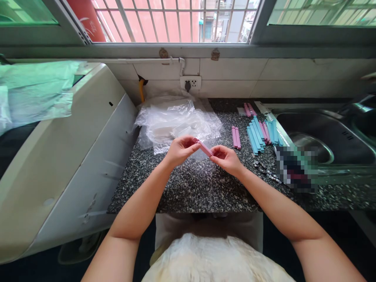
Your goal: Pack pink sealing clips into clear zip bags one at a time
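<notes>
Between my two hands, above the speckled countertop, is a slim pink bag sealing clip [206, 149], tilted down to the right. My left hand [182, 149] pinches its upper left end, where a small ring shape shows. At the lower right end, the fingers of my right hand [225, 158] are closed on it. Just beyond my hands lies a pile of clear plastic bags [176, 117]. To the right, two more pink clips [235, 137] lie side by side. Further right are several blue clips [256, 136] with pink clips [265, 132] among them.
A steel sink [329, 133] is set into the counter [205, 192] at the right. Near it lie a beaded strand [267, 172] and a pixelated object [297, 170]. A large pale appliance [73, 149] stands at the left. A wall socket [190, 83] is behind the bags.
</notes>
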{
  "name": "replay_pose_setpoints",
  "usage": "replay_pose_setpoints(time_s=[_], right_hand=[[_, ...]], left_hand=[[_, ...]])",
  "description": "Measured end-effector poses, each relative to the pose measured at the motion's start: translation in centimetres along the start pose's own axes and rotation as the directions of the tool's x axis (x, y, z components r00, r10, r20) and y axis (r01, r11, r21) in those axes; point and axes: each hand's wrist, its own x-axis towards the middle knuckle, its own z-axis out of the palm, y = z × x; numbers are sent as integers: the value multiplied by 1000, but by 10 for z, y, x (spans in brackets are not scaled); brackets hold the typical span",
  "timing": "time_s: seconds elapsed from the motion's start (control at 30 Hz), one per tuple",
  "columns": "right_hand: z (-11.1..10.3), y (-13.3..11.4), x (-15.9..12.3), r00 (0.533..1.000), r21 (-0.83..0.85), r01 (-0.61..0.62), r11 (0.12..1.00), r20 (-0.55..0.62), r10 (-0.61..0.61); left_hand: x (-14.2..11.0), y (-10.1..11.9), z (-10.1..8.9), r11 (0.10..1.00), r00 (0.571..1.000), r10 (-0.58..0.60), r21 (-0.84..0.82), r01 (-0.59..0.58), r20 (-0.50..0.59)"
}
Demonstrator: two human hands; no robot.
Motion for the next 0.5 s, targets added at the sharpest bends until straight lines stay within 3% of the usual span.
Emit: replay_pose_setpoints(time_s=[0.5], right_hand=[[2,-3,-1,999,-38,38,999,-3,-38]], left_hand=[[-3,-2,5,1000,1000,8,-19,-7,24]])
